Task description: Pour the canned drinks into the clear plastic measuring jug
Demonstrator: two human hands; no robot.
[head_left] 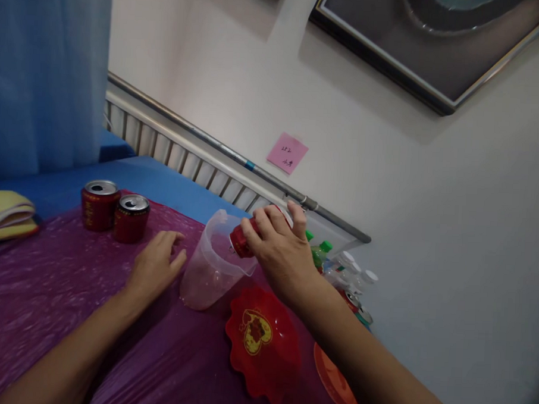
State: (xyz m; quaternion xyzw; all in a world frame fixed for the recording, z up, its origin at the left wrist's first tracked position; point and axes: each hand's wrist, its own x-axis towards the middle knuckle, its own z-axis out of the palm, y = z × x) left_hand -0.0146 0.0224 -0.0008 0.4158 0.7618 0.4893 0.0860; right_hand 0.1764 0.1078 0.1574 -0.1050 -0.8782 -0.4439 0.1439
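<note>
My right hand [281, 244] is wrapped round a red drink can [241, 241], tipped over so that its top points down into a clear plastic pitcher [212, 277]. The can's opening lies just inside the pitcher's rim; whether liquid runs out I cannot make out. My left hand [157, 262] rests beside the pitcher on its left, fingers loosely curved and apart, holding nothing. Two red cans, one [98, 206] slightly behind the other [132, 220], stand upright and opened to the left of that hand.
A red scalloped dish [263, 344] and an orange dish [335, 377] lie in front of the pitcher. Bottles [323, 252] and more cans [352, 301] stand at the right by the wall. A folded yellow cloth [7, 214] lies far left on the purple plastic sheet [46, 299]. A radiator [186, 162] runs behind.
</note>
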